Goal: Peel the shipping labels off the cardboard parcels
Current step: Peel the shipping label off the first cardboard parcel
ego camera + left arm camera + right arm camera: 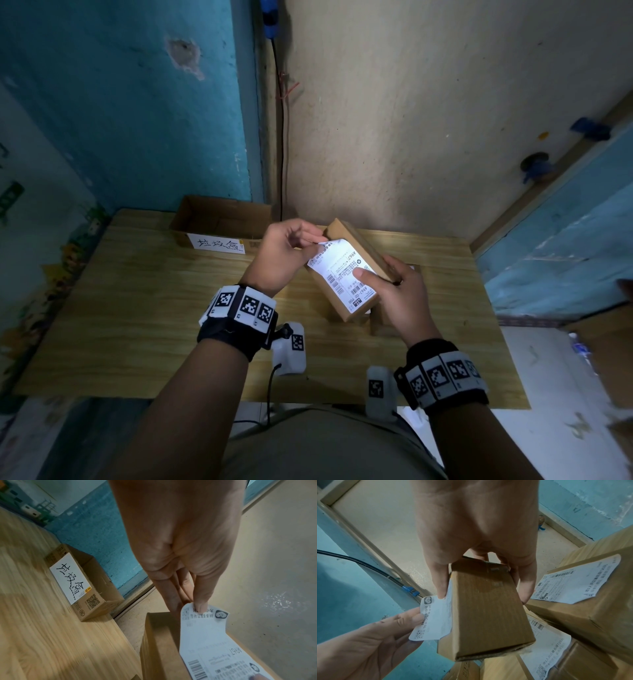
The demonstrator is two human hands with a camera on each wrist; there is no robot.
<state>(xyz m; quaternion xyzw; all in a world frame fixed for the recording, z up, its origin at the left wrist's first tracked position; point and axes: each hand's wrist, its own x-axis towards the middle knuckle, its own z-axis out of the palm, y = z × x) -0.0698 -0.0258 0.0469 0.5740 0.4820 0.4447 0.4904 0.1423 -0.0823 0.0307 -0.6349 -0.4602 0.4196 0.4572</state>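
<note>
My right hand [378, 275] grips a small brown cardboard parcel [359, 240] above the table, thumb lying on its white shipping label [342, 270]. The label's far end is lifted off the cardboard, and my left hand [317, 241] pinches that loose end between thumb and fingers. In the left wrist view the pinched label [205, 635] curls up off the parcel [159, 642]. The right wrist view shows the parcel [488, 615] from its side, with the peeled flap [436, 615] sticking out to the left. More labelled parcels [573, 608] lie beneath.
An open cardboard box [219, 222] with a handwritten white tag stands at the back of the wooden table [137, 308], left of my hands. A wall and a black cable [281, 137] rise behind. Cartons [603, 342] sit off the table's right side.
</note>
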